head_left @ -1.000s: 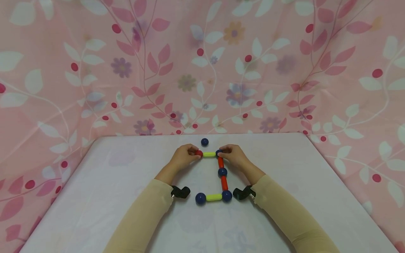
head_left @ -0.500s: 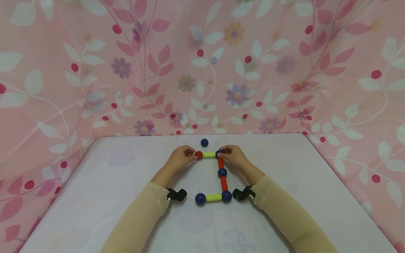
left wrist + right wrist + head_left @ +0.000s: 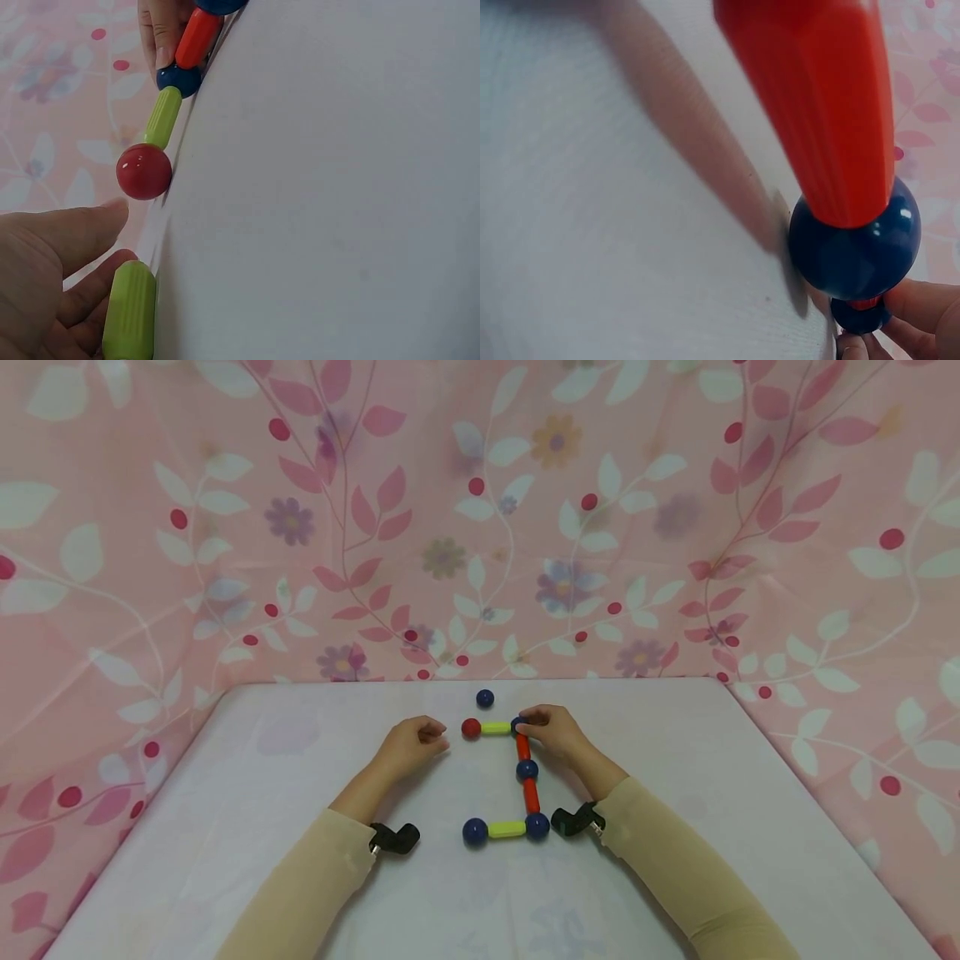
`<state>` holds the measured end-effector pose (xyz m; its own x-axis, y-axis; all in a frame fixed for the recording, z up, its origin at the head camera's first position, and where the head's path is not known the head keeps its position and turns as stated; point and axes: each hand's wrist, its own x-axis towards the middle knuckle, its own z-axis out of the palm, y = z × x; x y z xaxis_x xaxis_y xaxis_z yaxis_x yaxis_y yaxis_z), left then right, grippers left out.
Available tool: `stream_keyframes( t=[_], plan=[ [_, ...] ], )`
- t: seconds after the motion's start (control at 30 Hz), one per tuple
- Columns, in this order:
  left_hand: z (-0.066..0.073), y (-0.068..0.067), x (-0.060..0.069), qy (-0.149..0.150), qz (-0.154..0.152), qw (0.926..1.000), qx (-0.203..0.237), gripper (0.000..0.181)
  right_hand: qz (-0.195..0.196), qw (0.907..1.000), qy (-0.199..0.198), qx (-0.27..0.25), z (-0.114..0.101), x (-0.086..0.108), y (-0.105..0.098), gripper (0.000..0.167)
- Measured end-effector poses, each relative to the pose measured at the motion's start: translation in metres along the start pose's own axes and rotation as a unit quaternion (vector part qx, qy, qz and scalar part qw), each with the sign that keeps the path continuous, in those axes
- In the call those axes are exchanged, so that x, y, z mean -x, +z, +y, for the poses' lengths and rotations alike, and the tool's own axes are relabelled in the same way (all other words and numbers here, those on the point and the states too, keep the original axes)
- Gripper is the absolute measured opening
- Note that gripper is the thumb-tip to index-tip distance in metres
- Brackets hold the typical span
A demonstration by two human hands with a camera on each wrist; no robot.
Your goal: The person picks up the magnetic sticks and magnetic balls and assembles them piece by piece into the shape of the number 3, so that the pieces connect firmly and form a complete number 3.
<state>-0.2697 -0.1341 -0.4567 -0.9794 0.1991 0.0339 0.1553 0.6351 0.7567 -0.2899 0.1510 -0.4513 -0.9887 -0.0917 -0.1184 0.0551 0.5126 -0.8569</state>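
Observation:
A chain of toy balls and ribbed rods lies on the table. A red ball (image 3: 471,728) ends its far row, joined by a yellow-green rod (image 3: 496,727) to a blue ball (image 3: 518,726), which my right hand (image 3: 555,730) pinches. Two red rods (image 3: 532,795) with a blue ball (image 3: 527,770) between them run toward me. My left hand (image 3: 411,748) is off the chain, left of the red ball, thumb and forefinger apart. In the left wrist view, its lower fingers curl behind another yellow-green rod (image 3: 130,311), seemingly held against the palm and hidden from the head view.
A loose blue ball (image 3: 485,698) sits near the table's far edge. The chain's near row has two blue balls (image 3: 476,832) joined by a yellow-green rod (image 3: 507,830). A flowered pink cloth (image 3: 480,527) hangs behind the white table (image 3: 300,827).
My left hand has let go of the red ball and drawn back to the left, toward me. The right hand keeps its place at the blue ball, and the chain lies as before.

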Motion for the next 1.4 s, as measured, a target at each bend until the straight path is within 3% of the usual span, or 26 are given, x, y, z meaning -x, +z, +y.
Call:
stream_keyframes(
  t=[0.13,0.37,0.63,0.83,1.07,1.4],
  plan=[
    [-0.004,-0.004,0.007,0.008,-0.009,0.9999,-0.011,0.028,0.0,1.0,-0.002,-0.001,0.0,-0.001,0.0,0.033],
    [-0.007,-0.009,0.023,-0.007,-0.024,0.9993,-0.027,0.033,0.001,1.0,-0.002,0.003,-0.001,0.0,0.0,0.033],
    [-0.013,-0.015,0.036,-0.012,-0.015,0.9992,-0.036,0.032,-0.003,1.0,0.0,0.005,-0.001,-0.001,0.001,0.034],
    [-0.013,-0.017,0.039,-0.02,-0.011,0.9991,-0.036,0.031,-0.003,1.0,0.006,0.001,-0.002,0.0,0.001,0.033],
    [-0.014,-0.016,0.04,-0.005,-0.009,0.9989,-0.045,0.025,-0.007,0.9998,0.018,-0.011,0.0,0.0,0.001,0.034],
    [-0.009,-0.013,0.042,-0.004,-0.015,0.9988,-0.047,0.023,-0.014,0.9997,-0.01,-0.017,0.003,0.002,-0.004,0.037]
  ],
)
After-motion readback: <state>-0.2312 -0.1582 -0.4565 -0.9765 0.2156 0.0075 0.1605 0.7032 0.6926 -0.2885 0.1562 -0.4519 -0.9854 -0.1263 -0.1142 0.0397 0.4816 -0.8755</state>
